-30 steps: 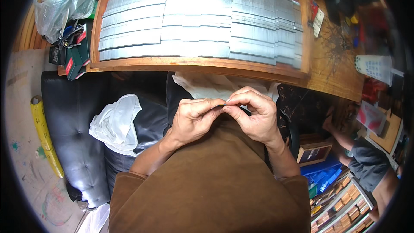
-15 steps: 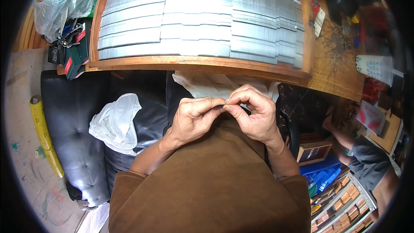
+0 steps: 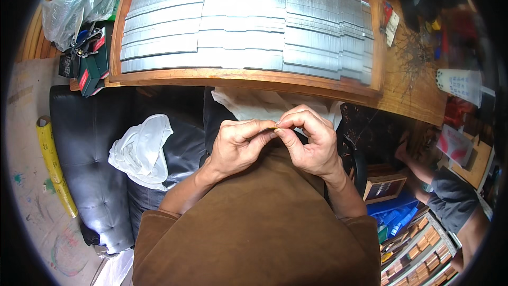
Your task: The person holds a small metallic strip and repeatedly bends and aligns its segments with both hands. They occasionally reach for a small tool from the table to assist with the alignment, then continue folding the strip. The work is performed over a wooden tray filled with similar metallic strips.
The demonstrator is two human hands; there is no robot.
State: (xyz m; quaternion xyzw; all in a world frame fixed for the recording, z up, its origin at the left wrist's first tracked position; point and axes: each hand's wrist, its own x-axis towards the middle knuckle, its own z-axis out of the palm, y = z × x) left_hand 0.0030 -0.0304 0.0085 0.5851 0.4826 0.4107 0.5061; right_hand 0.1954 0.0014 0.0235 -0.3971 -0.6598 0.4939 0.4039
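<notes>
Tight work here: the left hand [image 3: 236, 147] and the right hand [image 3: 313, 142] met in front of the brown shirt [image 3: 254, 217], fingers [image 3: 253, 126] pinched shut on a small thin piece [image 3: 274, 128], mostly hidden by their grip! Just beyond, on the counter [image 3: 418, 95], lay a wooden tray [image 3: 243, 76] packed with grey strips [image 3: 243, 24]. To the left, a white bag [image 3: 142, 151] slumped on the black seat [image 3: 98, 143]. Writing? Blue print on the right-hand cup [image 3: 458, 85], small marks on a pale tag [image 3: 392, 28].
</notes>
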